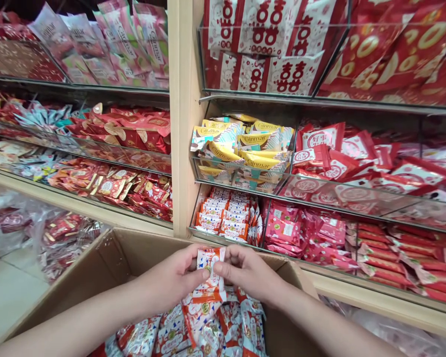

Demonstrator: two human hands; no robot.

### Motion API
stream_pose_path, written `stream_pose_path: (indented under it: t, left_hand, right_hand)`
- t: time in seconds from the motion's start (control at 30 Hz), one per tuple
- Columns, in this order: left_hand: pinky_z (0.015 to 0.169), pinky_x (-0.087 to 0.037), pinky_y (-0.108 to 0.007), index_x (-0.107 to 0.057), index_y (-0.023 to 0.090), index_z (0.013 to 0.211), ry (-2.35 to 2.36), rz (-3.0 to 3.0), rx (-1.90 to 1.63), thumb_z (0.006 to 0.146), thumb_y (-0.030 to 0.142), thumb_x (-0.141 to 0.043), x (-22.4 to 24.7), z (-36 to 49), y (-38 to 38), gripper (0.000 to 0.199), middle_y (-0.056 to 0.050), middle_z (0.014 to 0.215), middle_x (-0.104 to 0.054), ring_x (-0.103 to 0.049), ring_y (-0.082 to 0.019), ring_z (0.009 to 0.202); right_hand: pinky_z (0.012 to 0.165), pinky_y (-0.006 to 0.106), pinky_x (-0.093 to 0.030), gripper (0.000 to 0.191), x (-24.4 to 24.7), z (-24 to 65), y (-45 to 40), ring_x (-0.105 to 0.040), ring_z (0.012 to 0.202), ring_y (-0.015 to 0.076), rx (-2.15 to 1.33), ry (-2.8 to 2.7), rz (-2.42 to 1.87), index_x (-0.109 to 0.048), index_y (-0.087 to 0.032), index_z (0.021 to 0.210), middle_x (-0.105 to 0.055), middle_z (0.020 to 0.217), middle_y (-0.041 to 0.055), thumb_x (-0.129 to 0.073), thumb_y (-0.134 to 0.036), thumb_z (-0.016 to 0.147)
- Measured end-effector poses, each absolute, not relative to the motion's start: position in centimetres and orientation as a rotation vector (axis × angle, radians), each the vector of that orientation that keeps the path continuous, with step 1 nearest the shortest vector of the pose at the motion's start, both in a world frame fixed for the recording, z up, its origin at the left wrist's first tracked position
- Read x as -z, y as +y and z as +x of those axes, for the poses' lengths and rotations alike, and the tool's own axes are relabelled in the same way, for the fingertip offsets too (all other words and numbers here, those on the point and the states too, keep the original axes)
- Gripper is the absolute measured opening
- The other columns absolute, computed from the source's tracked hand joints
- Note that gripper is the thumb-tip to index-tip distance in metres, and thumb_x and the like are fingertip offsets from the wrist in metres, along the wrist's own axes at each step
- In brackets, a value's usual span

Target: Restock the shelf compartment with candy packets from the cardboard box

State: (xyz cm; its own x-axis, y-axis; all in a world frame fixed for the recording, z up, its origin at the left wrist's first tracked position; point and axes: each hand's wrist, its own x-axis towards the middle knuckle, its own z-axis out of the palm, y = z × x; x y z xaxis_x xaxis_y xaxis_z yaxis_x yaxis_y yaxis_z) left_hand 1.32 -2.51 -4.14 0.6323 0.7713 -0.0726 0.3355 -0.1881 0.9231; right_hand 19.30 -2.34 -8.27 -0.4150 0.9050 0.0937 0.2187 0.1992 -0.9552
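Note:
Between my two hands is a small orange-and-white candy packet with blue marks, held upright above a cardboard box. My left hand grips its left side, the thumb lying across the front. My right hand pinches its right side, thumb on the face and fingers behind. Whether more packets sit behind this one is hidden. Below, a heap of similar packets fills the bottom of the cardboard box. Straight ahead, matching packets stand in rows in the lowest shelf bin.
A wooden post divides the shelves. Clear plastic fronts edge the bins. Yellow packets lie above the matching rows, and pink packets lie to their right. Plastic bags of packets rest on the floor at left.

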Motion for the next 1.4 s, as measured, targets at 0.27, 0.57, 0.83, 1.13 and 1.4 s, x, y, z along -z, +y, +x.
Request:
stream_pose_path:
  t: [0.27, 0.57, 0.83, 1.13, 1.4]
  left_hand:
    - [0.103, -0.027, -0.036, -0.009, 0.024, 0.139, 1.003, 2.199, -0.313, 0.080, 0.021, -0.042, 4.7, 0.6, -3.2, 0.068, -0.008, 0.141, -0.033, -0.035, -0.022, 0.125]
    - [0.056, -0.035, -0.023, -0.007, 0.023, 0.139, 0.993, 1.906, -0.357, 0.079, 0.032, -0.048, 4.5, 0.7, -2.6, 0.073, 0.003, 0.074, -0.047, -0.043, -0.011, 0.059]
    - [0.057, -0.034, -0.024, -0.028, 0.019, 0.129, 0.921, 1.707, -0.670, 0.077, 0.034, -0.052, 3.7, 1.1, -1.8, 0.060, 0.006, 0.069, -0.046, -0.042, -0.010, 0.061]
    - [0.053, -0.033, -0.022, -0.018, 0.022, 0.136, 1.008, 1.829, -0.370, 0.073, 0.027, -0.055, 4.4, 0.0, -2.0, 0.073, 0.005, 0.070, -0.049, -0.043, -0.011, 0.058]
    - [0.067, -0.040, -0.026, -0.023, 0.033, 0.136, 1.170, 2.047, -0.301, 0.073, 0.025, -0.053, 5.0, 0.1, -2.3, 0.070, -0.001, 0.088, -0.056, -0.052, -0.016, 0.073]
  right_hand:
    - [0.057, 0.022, -0.040, 0.029, 7.8, 19.0, -3.1, -0.050, 0.064, 0.0107, -1.042, -1.795, -0.983, -0.056, -0.016, 0.085, -0.057, 0.074, 0.0011, -0.058, -0.043, 0.075]
    - [0.055, 0.022, -0.035, 0.024, 7.3, 19.0, -2.9, -0.041, 0.058, 0.0086, -0.893, -1.797, -1.010, -0.053, -0.015, 0.069, -0.047, 0.063, -0.0022, -0.049, -0.035, 0.082]
    - [0.045, 0.023, -0.042, 0.038, 6.9, 19.1, -2.6, -0.046, 0.049, 0.0090, -1.315, -1.304, -1.000, -0.045, -0.017, 0.072, -0.050, 0.059, -0.0023, -0.054, -0.054, 0.073]
    - [0.044, 0.018, -0.030, 0.017, 5.5, 21.4, -2.3, -0.039, 0.048, 0.0058, -1.225, -1.847, -0.956, -0.055, -0.016, 0.081, -0.043, 0.055, -0.0063, -0.063, -0.025, 0.069]
    - [0.054, 0.022, -0.039, 0.014, 3.2, 22.1, 5.5, -0.052, 0.058, 0.0116, -0.413, -1.876, -1.338, -0.050, -0.019, 0.074, -0.057, 0.065, -0.0012, -0.060, -0.028, 0.072]
